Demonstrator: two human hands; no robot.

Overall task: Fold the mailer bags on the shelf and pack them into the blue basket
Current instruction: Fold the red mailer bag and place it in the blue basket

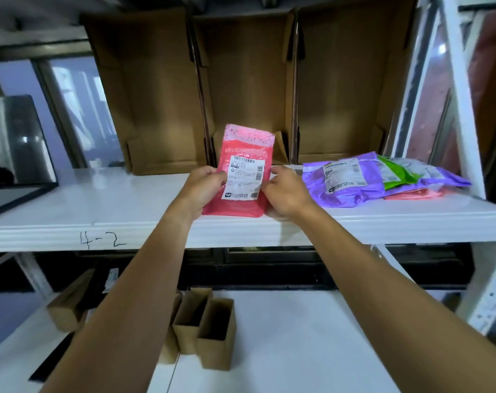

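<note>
A pink mailer bag [242, 150] with a white shipping label stands tilted upright on the white shelf [105, 199]. My left hand [201, 188] grips its left edge, thumb on the label. My right hand [286, 191] pinches its right edge near the label's lower corner. To the right lies a pile of mailer bags: a purple one [346, 180] on top, a green one [397, 173], another purple one and a pink one [416, 193] underneath. No blue basket is in view.
Three open brown cardboard boxes [249, 89] stand at the back of the shelf. A white upright post [465, 109] bounds the shelf on the right. Below, small brown cardboard boxes [212, 336] stand on a lower white surface. "4-2" is written on the shelf's front edge.
</note>
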